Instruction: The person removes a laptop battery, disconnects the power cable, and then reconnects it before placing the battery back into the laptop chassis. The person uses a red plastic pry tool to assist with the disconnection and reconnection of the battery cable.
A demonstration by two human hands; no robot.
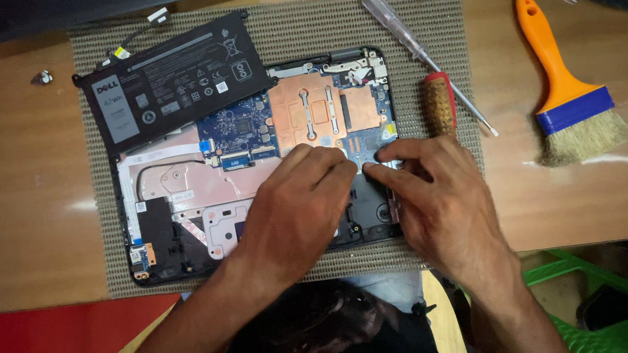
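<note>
Hands both down on the opened laptop base (164, 250) at mid-mat: left hand (296, 210) and right hand (437, 198) close together, fingertips pinching a small part by the blue board (239, 130), what exactly is unclear. Copper heatsink (314, 109) sits just behind, black battery (171, 81) tilted off far-left. Beyond on the worktop (28, 191): two screwdrivers (437, 96), orange-handled brush (568, 91).

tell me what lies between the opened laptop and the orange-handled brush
In the head view, two screwdrivers: a red-handled one and a clear-handled one, between the laptop and brush.
</note>
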